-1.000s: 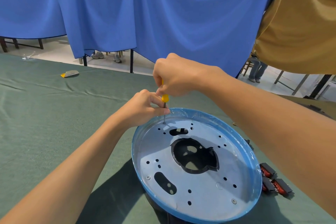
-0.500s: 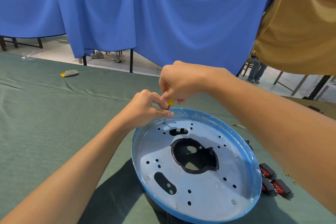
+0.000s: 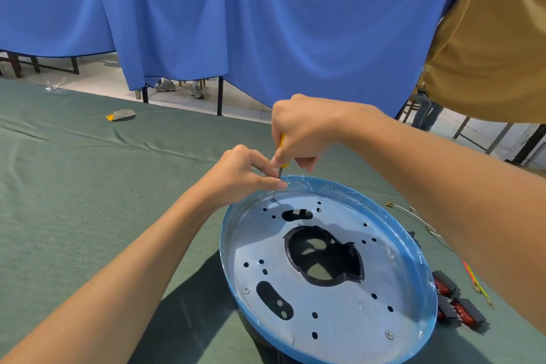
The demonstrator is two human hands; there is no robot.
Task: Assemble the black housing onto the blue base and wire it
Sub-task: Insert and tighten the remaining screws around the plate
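R hand (image 3: 304, 130) is curled tight round the yellow handle of the screwdriver (image 3: 284, 163), fist up top, driver approx upright w/ a slight lean. L hand (image 3: 245, 174) sits just below it: thumb & forefinger pinch the thin metal shaft, other fingers tucked in. Tip is down in a hole at the far-left edge of the metal plate (image 3: 339, 313), right by the rim.

That plate is the floor of the blue base (image 3: 227, 248), a round shallow dish on the green cloth (image 3: 74, 201), right in front of me, under both forearms. Black housing (image 3: 339, 257) shows thru the big centre cutout & as a dark edge under the base's near side, so the base sits on top of it. Two screws (image 3: 245, 290) are in the plate, one near-left, one near-right; plenty of other holes are open. Can't tell if there's a screw under the tip.

To the R of the base, on the cloth: a few red-and-black parts (image 3: 469, 312) bunched together, a white wire (image 3: 413, 216) w/ a brass end further back, and thin coloured wires (image 3: 475, 281) beside the parts.

Far L on the cloth lies a small grey-and-yellow scrap (image 3: 121, 115). Blue curtain (image 3: 266, 23) hangs behind the table, tan cloth (image 3: 487, 38) top R.
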